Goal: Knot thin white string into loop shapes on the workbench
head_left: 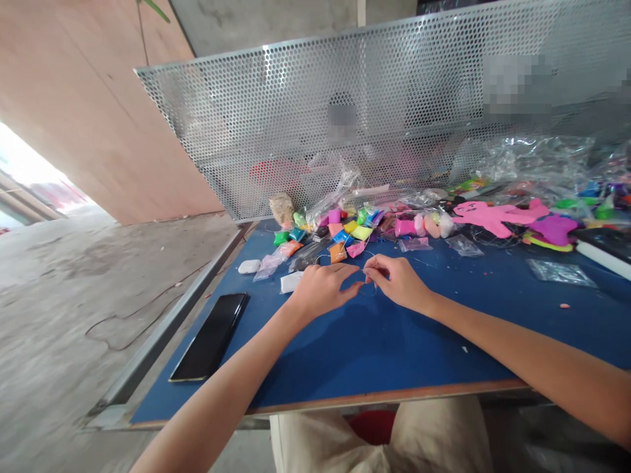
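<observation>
Both hands are raised over the middle of the blue table [424,355], fingertips nearly meeting. A thin pale thread [371,293] loops below and beside the fingertips. My right hand [394,279] pinches the thread between thumb and fingers. My left hand [328,286] has its fingers stretched forward and its thumb apart from them, close to the thread; whether it touches the thread is too small to tell. Just beyond the hands lie an orange packet [338,252] and a pink packet [355,249]. A white item [290,282] sits partly behind my left hand.
A black phone [210,338] and a white case [249,266] lie at the left. Colourful packets, clear bags [562,272] and a pink figure [493,217] line the back, before a perforated metal panel [305,98]. A dark device [608,246] rests at the right edge.
</observation>
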### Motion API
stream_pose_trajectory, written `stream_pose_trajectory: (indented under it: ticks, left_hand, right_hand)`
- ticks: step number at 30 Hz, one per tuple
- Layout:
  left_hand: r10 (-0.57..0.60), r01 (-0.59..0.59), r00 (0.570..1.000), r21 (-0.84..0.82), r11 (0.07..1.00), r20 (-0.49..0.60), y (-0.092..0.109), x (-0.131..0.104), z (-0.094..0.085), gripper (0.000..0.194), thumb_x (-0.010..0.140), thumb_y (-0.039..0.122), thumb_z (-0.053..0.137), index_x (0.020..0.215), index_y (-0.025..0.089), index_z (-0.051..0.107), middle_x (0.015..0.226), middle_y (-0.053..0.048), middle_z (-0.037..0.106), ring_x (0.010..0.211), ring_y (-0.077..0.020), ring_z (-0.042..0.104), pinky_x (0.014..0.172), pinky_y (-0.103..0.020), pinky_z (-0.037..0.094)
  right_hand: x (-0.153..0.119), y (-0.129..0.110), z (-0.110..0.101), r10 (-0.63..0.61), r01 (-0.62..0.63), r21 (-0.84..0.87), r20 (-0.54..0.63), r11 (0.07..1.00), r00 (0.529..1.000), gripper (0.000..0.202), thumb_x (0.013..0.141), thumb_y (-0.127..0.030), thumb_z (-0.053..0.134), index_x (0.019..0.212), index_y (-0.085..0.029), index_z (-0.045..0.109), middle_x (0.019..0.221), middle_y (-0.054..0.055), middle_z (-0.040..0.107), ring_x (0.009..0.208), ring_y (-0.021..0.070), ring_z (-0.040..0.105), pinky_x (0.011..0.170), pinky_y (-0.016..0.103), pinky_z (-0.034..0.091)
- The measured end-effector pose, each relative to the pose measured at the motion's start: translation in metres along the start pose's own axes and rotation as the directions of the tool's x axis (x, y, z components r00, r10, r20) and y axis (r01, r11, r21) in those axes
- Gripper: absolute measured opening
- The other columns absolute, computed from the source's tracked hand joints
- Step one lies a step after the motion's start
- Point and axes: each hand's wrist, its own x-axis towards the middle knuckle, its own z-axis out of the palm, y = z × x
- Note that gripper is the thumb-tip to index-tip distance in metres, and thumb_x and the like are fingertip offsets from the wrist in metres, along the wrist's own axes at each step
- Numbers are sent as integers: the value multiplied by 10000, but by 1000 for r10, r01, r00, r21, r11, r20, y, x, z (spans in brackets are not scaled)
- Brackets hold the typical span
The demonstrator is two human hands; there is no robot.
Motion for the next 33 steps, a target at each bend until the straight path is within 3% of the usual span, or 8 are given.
stream_pose_trajectory:
  ticks: [4,9,11,16,20,24,29,33]
  left_hand:
    - [65,-65,998,35,997,2,-8,0,0,317,1023,404,435,1085,260,710,1034,-23,769,801,-159,720,597,-240,416]
    - [-129,128,988,-21,992,-79,-11,1,0,320,1007,460,465,1123,289,709,810,3,775,681,-148,703,591,-232,404]
    - [-151,153,980,3,988,-129,-10,-1,1,346,985,515,484,1149,320,718,743,-1,764,635,-152,687,582,-240,388]
    - [-170,164,972,-50,985,-160,-10,-3,3,396,956,557,513,1221,329,698,767,-14,770,623,-142,676,608,-241,415]
    - [-184,175,973,-79,982,-142,-9,-3,2,346,953,544,527,1115,326,741,892,-5,787,685,-143,697,646,-247,444]
    - [-180,176,978,-44,983,-107,-6,-2,1,324,952,532,532,1050,337,772,961,-7,787,761,-172,717,646,-263,433]
    - [-201,193,977,-105,976,-76,-5,0,0,311,965,501,522,1010,333,779,979,3,784,780,-169,714,677,-259,437]
    - [-265,274,961,-314,909,71,-3,3,-3,308,988,452,491,1042,311,759,793,33,772,623,-125,675,667,-234,458]
  right_hand:
    - [-2,-2,0,-41,41,-57,14,998,999,135,985,-243,509,926,-210,627,778,-3,723,663,139,668,637,251,480]
    - [-6,-12,3,-96,97,-95,9,991,995,135,988,-220,498,939,-215,623,782,-4,717,655,133,649,657,255,466]
    - [-7,-16,3,-94,93,-78,1,993,996,137,989,-241,502,923,-215,619,780,0,715,631,133,634,641,258,465]
    - [-4,-13,2,80,-81,153,16,985,997,188,967,-354,546,919,-195,635,743,19,704,583,137,619,574,259,486]
    - [0,1,4,245,-261,399,91,879,965,287,916,-443,607,900,-159,647,729,40,695,546,124,596,514,246,487]
    - [1,9,6,304,-327,479,128,814,944,296,891,-443,634,849,-150,642,732,47,691,556,120,602,507,235,483]
    - [-1,-1,3,184,-203,339,86,919,979,261,933,-426,586,907,-172,639,735,28,695,553,125,599,539,248,484]
    - [-2,-12,-3,53,-52,104,0,993,999,209,975,-371,532,920,-202,643,732,14,699,588,146,611,587,265,474]
